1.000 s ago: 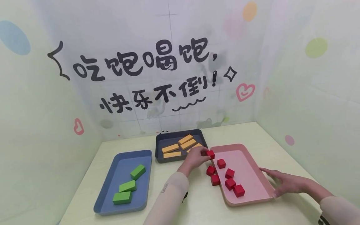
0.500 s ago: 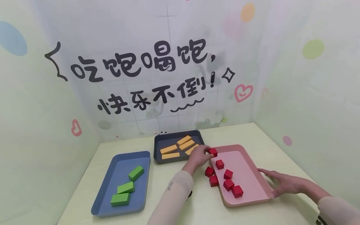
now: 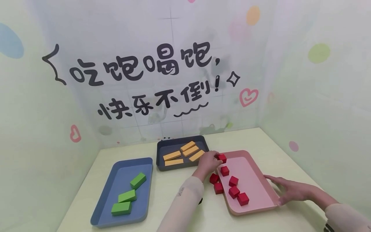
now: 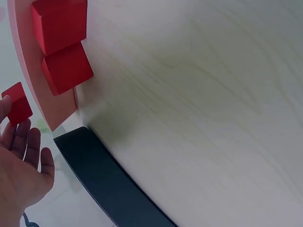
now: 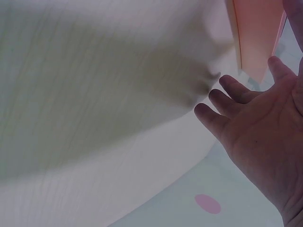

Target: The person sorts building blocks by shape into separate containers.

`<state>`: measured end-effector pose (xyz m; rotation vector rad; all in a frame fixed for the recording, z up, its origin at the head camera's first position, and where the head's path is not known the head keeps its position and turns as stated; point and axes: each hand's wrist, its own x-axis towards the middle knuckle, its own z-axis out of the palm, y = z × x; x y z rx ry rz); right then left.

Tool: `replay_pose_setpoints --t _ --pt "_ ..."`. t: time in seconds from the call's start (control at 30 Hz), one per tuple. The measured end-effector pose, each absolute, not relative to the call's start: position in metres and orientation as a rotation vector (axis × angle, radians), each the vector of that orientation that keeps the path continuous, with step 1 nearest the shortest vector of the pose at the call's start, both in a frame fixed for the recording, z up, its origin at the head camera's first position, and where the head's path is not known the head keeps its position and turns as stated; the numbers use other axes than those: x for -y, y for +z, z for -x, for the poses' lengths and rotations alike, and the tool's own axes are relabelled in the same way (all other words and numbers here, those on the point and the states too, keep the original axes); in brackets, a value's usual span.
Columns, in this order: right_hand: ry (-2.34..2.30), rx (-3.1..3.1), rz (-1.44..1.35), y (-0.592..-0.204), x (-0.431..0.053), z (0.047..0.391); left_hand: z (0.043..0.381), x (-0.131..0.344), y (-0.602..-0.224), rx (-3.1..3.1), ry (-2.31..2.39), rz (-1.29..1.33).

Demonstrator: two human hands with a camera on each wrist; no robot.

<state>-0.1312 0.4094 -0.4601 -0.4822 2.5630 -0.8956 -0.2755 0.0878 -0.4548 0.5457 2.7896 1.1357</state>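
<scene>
My left hand [image 3: 208, 163] pinches a red cube [image 3: 222, 158] over the far left corner of the pink tray [image 3: 258, 180]. In the left wrist view that cube [image 4: 18, 104] sits between thumb and fingertips, beyond the tray's wall. Several red cubes [image 3: 233, 181] lie inside the tray along its left side. Two more red cubes [image 3: 218, 188] are outside, against its left wall. At the tray's right side is my right hand [image 3: 294, 189], fingers spread and thumb at the near right corner. The right wrist view shows its fingers [image 5: 232, 99] extended and holding nothing.
A dark tray [image 3: 160, 166] with several orange blocks [image 3: 189, 150] stands at the back, just left of my left hand. To the left is a blue tray [image 3: 121, 174] with three green blocks [image 3: 121, 208]. A printed sheet [image 3: 116, 38] walls the table's back and sides.
My left hand has carried the pinched red cube rightward, from the pink tray's left rim to over its far left corner. The right hand stays beside the tray. The head view has shifted slightly.
</scene>
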Motion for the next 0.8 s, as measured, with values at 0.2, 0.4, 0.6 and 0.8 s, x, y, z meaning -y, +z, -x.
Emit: replay_pose_setpoints --t 0.2,0.4,0.6,0.8 --pt "-0.912 -2.551 0.481 -0.4607 -0.4075 0.1315 0.2748 -0.0897 -0.4554 -2.829 1.103 -0.526" --pt "-0.942 -2.537 0.497 -0.4608 -0.4050 0.1321 0.2741 -0.0899 -0.4562 -2.827 1.118 -0.474" --pt "-0.923 -2.546 0.477 -0.4617 -0.4056 0.1325 0.2731 -0.0880 -0.4548 -2.791 1.119 -0.471" --pt "-0.899 -2.560 0.472 -0.4609 -0.4086 0.1328 0.2766 -0.0822 -0.4532 -2.721 1.168 -0.505"
